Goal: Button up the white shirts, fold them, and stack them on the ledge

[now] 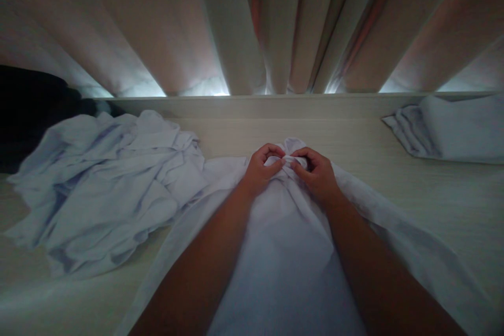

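Note:
A white shirt (287, 262) lies spread on the pale wooden surface, its body running toward me and its sides sloping away left and right. At its gathered top, which looks like the collar, my left hand (262, 168) pinches the fabric between thumb and fingers. Close beside it, my right hand (317, 170) pinches the same bunched part, the two sets of fingertips almost touching. Whatever small detail sits between the fingertips is too small to make out. My forearms cover parts of the shirt.
Crumpled white cloth (118, 184) is heaped on the left, reaching the shirt's edge. A dark bundle (31, 115) lies behind it at the far left. On the right rests a neatly folded white cloth (460, 128). Pleated curtains (236, 26) hang along the back edge of the wooden surface (232, 136).

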`<state>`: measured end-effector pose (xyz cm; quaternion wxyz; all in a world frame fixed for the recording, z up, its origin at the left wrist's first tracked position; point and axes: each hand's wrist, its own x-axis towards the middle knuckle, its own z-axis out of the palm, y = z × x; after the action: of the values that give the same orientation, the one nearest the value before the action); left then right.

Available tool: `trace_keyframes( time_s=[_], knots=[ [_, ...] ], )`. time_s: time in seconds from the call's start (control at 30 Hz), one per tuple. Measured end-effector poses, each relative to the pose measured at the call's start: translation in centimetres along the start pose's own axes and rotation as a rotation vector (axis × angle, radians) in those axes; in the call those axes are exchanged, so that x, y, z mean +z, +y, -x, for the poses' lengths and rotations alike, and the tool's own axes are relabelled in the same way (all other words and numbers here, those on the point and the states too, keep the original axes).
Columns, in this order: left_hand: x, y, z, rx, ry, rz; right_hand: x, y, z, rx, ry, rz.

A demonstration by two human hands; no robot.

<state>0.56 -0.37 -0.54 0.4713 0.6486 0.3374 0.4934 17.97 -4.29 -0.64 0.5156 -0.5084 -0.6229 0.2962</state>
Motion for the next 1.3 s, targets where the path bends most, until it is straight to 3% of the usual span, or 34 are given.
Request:
trace_keyframes(
  time_s=[1.3],
  knots=[
    [0.1,0.0,0.1,0.000,-0.008,0.039,0.1,1.1,-0.1,-0.021,0.025,-0.030]
  ],
)
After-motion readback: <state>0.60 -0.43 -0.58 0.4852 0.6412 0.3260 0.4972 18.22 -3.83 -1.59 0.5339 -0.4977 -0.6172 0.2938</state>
